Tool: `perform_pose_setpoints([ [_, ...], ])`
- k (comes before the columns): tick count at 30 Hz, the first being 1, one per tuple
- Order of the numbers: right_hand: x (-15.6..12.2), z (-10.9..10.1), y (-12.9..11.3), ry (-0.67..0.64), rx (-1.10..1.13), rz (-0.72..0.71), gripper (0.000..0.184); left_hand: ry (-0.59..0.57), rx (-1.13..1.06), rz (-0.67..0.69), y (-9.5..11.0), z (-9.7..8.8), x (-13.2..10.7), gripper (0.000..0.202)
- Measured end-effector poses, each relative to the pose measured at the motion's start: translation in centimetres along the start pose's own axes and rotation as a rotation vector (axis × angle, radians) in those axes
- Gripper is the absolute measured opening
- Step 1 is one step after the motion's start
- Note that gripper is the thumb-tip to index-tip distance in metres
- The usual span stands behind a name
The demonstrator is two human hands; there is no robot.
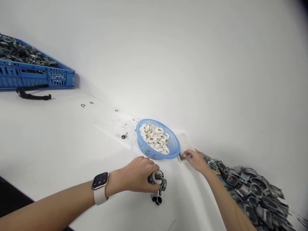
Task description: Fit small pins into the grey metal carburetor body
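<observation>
My left hand [139,175], with a smartwatch on its wrist, is closed around a small grey metal carburetor body [157,184] that stands on the white table. My right hand [196,160] reaches to the right of a round blue basket [146,150] and pinches small metal bits [181,157] lying in a heap by the basket's rim. The basket is filled with several white plastic rings [155,138].
A heap of grey metal castings [255,192] lies at the right by my right forearm. A blue crate [36,77] of dark parts sits far left, a black strap [32,95] before it. Small black O-rings [124,136] lie on a clear sheet behind the basket.
</observation>
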State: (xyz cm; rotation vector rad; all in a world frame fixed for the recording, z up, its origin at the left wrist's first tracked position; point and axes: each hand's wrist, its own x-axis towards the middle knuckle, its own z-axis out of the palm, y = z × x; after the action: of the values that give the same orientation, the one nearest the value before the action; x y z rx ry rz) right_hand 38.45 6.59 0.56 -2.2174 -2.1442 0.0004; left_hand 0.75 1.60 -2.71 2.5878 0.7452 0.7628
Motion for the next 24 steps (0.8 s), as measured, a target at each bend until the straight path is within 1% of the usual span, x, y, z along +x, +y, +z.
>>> perform_pose_setpoints([
  [5, 2.7, 1.2, -0.6, -0.159, -0.145, -0.045, 0.029, 0.004, 0.006, -0.012, 0.0, 0.1, 0.1, 0.034],
  [9, 3.9, 1.7, -0.8, -0.205, -0.218, -0.026, 0.031, 0.016, 0.014, -0.001, 0.0, 0.0, 0.2, 0.037],
  [13, 4.0, 1.6, -0.8, -0.192, -0.231, -0.014, 0.03, 0.012, 0.016, 0.001, 0.1, 0.0, 0.2, 0.036],
  [20, 2.4, -0.2, 0.1, -0.091, -0.159, -0.007, 0.025, 0.028, 0.007, 0.013, 0.1, 0.0, 0.0, 0.029],
  [24, 1.9, 0.1, 0.5, -0.031, -0.128, 0.014, 0.026, 0.034, 0.006, 0.036, 0.1, 0.0, 0.0, 0.028],
])
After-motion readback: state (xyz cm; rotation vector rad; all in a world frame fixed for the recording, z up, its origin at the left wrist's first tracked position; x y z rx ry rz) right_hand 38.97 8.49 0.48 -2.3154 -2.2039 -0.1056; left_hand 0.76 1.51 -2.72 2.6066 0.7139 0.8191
